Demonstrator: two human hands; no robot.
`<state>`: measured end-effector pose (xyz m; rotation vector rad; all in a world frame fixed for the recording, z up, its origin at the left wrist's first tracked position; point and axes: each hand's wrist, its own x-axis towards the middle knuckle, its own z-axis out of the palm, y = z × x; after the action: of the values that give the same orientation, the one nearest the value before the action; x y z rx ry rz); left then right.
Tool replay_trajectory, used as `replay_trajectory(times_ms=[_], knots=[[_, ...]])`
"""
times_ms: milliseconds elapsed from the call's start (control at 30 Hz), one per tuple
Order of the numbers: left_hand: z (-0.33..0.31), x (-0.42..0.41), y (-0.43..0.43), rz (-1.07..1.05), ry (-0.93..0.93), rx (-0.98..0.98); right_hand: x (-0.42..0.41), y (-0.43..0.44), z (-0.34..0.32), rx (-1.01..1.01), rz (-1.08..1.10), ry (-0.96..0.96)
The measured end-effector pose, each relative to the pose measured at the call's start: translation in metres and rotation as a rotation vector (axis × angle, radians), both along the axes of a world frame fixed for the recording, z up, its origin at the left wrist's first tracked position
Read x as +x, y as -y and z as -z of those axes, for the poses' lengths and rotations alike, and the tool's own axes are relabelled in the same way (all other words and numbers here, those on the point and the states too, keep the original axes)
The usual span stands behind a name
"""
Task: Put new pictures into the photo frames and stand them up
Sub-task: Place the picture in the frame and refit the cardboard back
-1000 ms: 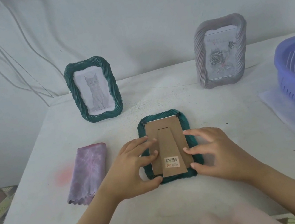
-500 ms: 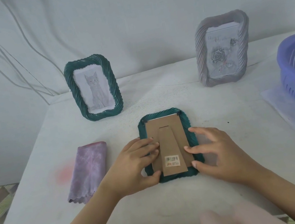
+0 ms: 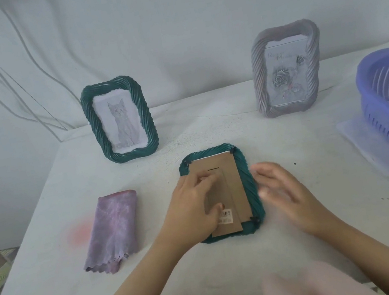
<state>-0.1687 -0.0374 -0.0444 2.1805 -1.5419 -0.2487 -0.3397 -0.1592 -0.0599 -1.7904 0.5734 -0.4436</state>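
Green photo frame (image 3: 247, 182) lay face down at the near middle of the table (image 3: 235, 267), cardboard backing (image 3: 232, 174) up. The right hand (image 3: 281, 190) had come off the backing and hovered, blurred, just beside the frame's right rim, its fingers loosely spread and holding nothing. The left hand (image 3: 193, 206) had slid further across the backing, fingers resting flat on it. The backing looked seated, so standing the frame up seemed next.

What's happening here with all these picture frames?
A person is working on photo frames. Their left hand rests on the cardboard back of a green frame lying face down; the right hand hovers open beside it. Behind, the cat frame and the grey rose frame already stand upright.
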Motion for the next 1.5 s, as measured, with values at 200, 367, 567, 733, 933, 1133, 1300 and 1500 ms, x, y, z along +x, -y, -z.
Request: replay_trajectory(times_ms=[200, 367, 567, 733, 933, 1133, 1300, 1500], knots=[[-0.043, -0.027, 0.015, -0.23, 0.004, -0.075, 0.006, 0.008, -0.019, 0.363, 0.033, 0.268], [-0.073, -0.026, 0.019, -0.297, 0.131, 0.028, 0.021, 0.006, -0.035, 0.33, -0.048, 0.283], [-0.085, 0.0, 0.009, -0.446, -0.407, -0.169, 0.026, 0.009, -0.031, 0.131, 0.041, 0.145], [-0.053, 0.01, 0.002, -0.458, -0.763, -0.142, 0.022, 0.012, -0.015, -0.066, 0.046, -0.064], [-0.015, 0.016, -0.008, -0.497, -0.274, -0.005, 0.019, 0.012, 0.004, -0.342, -0.018, -0.17], [-0.008, 0.036, -0.034, -0.528, -0.076, -0.038, 0.017, 0.011, 0.012, -0.503, -0.022, -0.205], [-0.008, 0.07, -0.067, -0.747, 0.008, -0.016, 0.02, 0.012, 0.011, -0.528, -0.038, -0.225], [-0.015, 0.072, -0.084, -0.864, -0.268, -0.033, 0.02, 0.011, 0.012, -0.519, -0.044, -0.213]])
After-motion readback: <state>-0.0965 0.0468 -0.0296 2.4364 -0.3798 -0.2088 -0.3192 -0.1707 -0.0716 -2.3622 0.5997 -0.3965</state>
